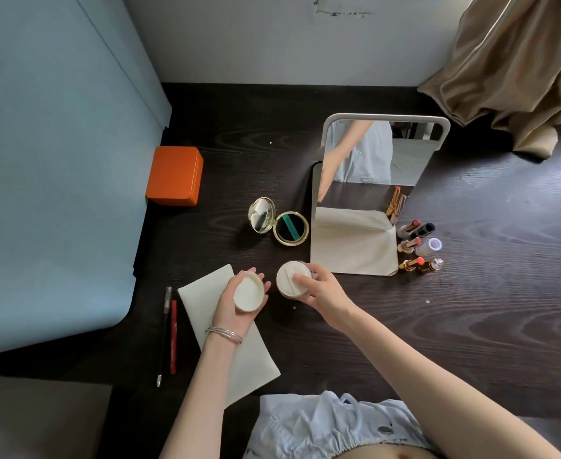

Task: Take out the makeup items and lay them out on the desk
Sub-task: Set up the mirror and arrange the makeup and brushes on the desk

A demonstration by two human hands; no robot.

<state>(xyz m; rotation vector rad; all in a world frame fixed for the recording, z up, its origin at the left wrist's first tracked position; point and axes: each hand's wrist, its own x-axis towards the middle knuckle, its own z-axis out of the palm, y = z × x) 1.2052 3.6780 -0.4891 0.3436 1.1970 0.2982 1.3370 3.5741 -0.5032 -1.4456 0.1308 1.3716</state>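
My left hand (239,301) holds a round cream lid (248,294), inner side up, over a flat cream pouch (229,339) on the dark desk. My right hand (319,288) grips a round powder jar (289,280), with the thumb pressing on the white puff on top. An open gold compact (277,221) lies behind them. Several open lipsticks (415,243) and their caps stand to the right of the mirror's base. Two pencils (170,329), one black and one red, lie left of the pouch.
A standing mirror (382,160) on a cream base (352,250) occupies the middle right. An orange tin box (175,175) sits at the back left by a blue wall panel (57,160). A tan curtain (517,67) hangs at the back right.
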